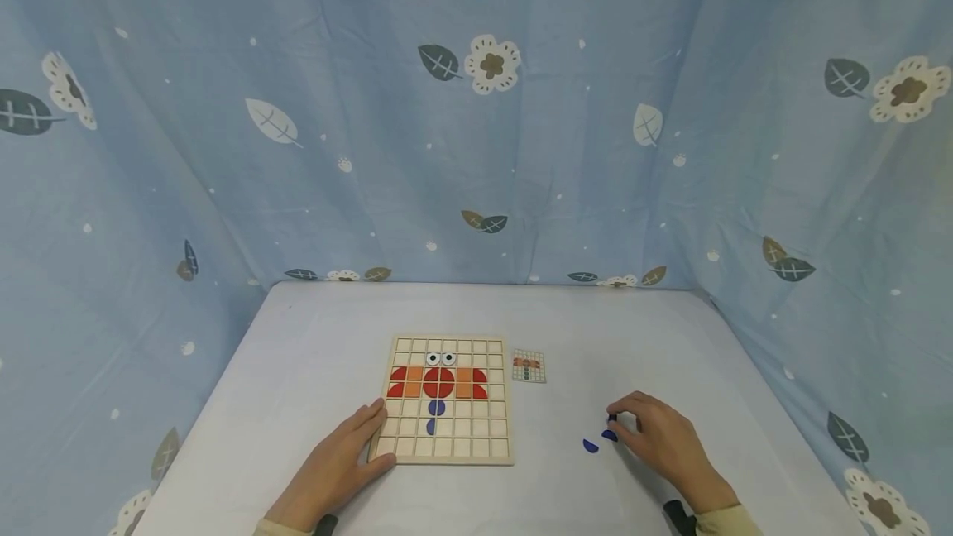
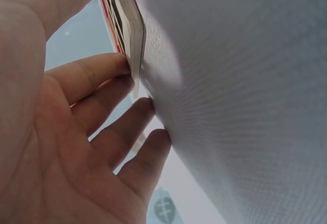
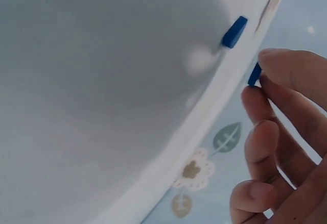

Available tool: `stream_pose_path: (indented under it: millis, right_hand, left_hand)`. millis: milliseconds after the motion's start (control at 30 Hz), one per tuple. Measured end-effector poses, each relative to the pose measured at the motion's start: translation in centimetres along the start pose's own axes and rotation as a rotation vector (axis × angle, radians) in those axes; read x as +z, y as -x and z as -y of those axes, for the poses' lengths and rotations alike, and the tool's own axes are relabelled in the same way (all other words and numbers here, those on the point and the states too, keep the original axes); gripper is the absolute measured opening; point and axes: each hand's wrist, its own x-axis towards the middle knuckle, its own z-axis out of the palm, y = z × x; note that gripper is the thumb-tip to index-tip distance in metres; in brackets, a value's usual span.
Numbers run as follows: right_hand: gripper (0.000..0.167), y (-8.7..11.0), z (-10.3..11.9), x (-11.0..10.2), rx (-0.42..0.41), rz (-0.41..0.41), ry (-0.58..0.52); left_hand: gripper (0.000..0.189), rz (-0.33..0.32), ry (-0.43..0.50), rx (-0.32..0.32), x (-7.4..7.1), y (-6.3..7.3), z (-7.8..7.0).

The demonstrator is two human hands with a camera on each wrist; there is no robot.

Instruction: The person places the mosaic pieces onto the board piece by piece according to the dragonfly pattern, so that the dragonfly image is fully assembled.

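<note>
A wooden grid board (image 1: 490, 424) lies flat, bearing two eye tiles, red and orange pieces around the middle and a few blue half-circles below. My left hand (image 1: 335, 463) rests against its lower left corner, the fingers fairly straight along the left edge, the thumb by the front edge. In the left wrist view the fingertips (image 2: 122, 65) touch the board's side (image 2: 134, 27). To the right, my right hand (image 1: 663, 441) pinches a small blue piece (image 3: 255, 74) between thumb and fingers, raised over the table. Two blue half-circle pieces lie near it, one (image 1: 609, 436) just beneath the hand, another (image 1: 591, 446) further left.
A small pattern card (image 1: 529, 366) with a similar picture lies beside the board's upper right edge. The white table (image 1: 328, 313) is bordered by a blue curtain (image 1: 566, 213) with flower and leaf prints at the back and sides.
</note>
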Motion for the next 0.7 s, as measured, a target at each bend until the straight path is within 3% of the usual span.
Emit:
stream_pose_path:
  millis: [333, 700]
  right_hand:
    - [0.027, -1.9, 2.5, 0.9, -0.237, -0.15, 0.002]
    - [0.026, -3.3, 6.6, 3.0, -0.452, -0.179, -0.142]
  left_hand:
    - [0.08, 0.01, -0.006, -0.007, 0.1, 0.0, 0.1]
    - [0.079, 0.011, 0.004, -0.005, 0.0, 0.0, 0.1]
